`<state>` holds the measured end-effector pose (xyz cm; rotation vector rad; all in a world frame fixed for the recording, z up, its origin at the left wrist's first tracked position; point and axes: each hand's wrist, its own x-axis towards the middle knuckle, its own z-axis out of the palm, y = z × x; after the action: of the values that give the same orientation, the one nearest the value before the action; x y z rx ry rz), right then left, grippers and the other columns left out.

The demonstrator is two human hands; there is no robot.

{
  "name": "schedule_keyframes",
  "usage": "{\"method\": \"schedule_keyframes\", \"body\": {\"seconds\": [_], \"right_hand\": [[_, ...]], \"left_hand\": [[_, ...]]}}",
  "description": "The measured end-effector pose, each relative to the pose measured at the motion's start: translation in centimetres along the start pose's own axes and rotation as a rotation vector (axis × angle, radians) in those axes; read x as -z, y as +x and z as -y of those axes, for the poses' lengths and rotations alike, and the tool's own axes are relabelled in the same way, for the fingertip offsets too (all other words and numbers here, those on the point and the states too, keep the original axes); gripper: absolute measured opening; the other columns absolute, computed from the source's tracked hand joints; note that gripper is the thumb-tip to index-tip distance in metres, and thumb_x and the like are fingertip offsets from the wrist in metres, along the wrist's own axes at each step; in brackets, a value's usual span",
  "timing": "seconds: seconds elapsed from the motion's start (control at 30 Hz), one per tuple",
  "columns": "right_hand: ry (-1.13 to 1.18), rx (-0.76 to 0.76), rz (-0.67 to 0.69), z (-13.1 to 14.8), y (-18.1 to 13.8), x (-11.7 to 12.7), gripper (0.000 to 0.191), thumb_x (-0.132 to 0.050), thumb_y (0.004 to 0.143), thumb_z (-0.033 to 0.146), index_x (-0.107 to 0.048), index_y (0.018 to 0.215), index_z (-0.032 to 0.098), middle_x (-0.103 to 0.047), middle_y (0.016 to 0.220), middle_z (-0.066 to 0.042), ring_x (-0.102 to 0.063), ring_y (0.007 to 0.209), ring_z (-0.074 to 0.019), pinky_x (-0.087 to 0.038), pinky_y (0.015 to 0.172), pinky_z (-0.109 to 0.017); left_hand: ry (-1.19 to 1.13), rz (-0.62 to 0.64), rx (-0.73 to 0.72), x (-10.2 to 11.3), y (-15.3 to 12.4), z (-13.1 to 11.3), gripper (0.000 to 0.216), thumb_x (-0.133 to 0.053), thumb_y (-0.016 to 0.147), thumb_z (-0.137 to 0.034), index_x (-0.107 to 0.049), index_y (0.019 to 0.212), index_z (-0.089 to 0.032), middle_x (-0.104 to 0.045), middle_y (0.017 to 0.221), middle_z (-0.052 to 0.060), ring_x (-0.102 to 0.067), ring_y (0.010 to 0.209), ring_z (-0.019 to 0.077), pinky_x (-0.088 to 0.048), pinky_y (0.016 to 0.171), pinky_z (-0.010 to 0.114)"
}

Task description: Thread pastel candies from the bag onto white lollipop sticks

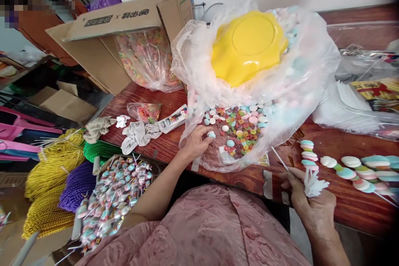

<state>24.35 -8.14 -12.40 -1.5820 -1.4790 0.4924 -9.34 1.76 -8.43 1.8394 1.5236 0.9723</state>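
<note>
My left hand (195, 143) is closed at the near left of a clear plastic bag (215, 160), pinching a blue-and-white marshmallow (211, 134) between thumb and fingertips. In the bag's mouth lie loose marshmallows (253, 120) and small coloured gummy rings (246, 137). Over at the table's front edge, my right hand (307, 199) is closed round a bunch of white lollipop sticks (314, 183). One single stick (279, 158) points up and left from its thumb and finger. Beside that hand are marshmallow skewers (352, 172), threaded with stacked pastel marshmallows.
A yellow scalloped bowl (249, 45) rests upside down on the bag. Behind stands a cardboard box (118, 20) with a bag of gummy rings (149, 58). Wrapped candy sticks (115, 191) fill a container at lower left, near gold twist-tie bundles (52, 174). Packaging bags (358, 104) lie right.
</note>
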Motion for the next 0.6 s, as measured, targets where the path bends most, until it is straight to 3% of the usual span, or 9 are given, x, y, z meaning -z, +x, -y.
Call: {"method": "schedule_keyframes", "body": {"seconds": [0.17, 0.37, 0.5, 0.6], "right_hand": [[-0.033, -0.004, 0.087, 0.8, 0.1, -0.1, 0.027, -0.057, 0.095, 0.044, -0.072, 0.094, 0.022, -0.063, 0.064, 0.0, -0.059, 0.055, -0.0151, -0.048, 0.054, -0.028], [0.118, -0.096, 0.106, 2.9, 0.3, -0.1, 0.026, -0.057, 0.095, 0.045, -0.066, 0.087, 0.022, -0.064, 0.071, -0.002, -0.056, 0.057, -0.0162, -0.046, 0.053, -0.031], [0.074, 0.015, 0.107, 3.3, 0.5, -0.5, 0.024, -0.057, 0.095, 0.043, -0.07, 0.096, 0.022, -0.069, 0.078, -0.003, -0.064, 0.069, -0.019, -0.052, 0.064, -0.033], [0.042, 0.096, 0.173, 3.3, 0.4, -1.0, 0.022, -0.059, 0.094, 0.04, -0.072, 0.102, 0.024, -0.072, 0.079, -0.002, -0.065, 0.066, -0.0173, -0.052, 0.061, -0.03]], "left_hand": [[0.157, 0.169, -0.075, 0.8, 0.4, 0.1, 0.012, -0.062, 0.086, -0.017, -0.073, 0.091, -0.017, -0.071, 0.091, 0.005, -0.065, 0.086, 0.0173, -0.05, 0.085, 0.033], [0.105, 0.152, -0.115, 1.4, 0.8, -0.2, 0.006, -0.063, 0.083, -0.013, -0.067, 0.085, -0.017, -0.069, 0.088, 0.003, -0.063, 0.086, 0.0169, -0.049, 0.085, 0.033], [0.18, 0.204, -0.17, 1.6, 0.4, 0.0, 0.007, -0.065, 0.081, -0.011, -0.067, 0.084, -0.017, -0.073, 0.096, 0.005, -0.064, 0.094, 0.0199, -0.047, 0.093, 0.038], [0.156, 0.198, -0.244, 1.8, -0.4, 0.0, 0.009, -0.064, 0.081, -0.012, -0.067, 0.085, -0.019, -0.075, 0.097, 0.005, -0.065, 0.094, 0.0204, -0.048, 0.093, 0.04]]}}
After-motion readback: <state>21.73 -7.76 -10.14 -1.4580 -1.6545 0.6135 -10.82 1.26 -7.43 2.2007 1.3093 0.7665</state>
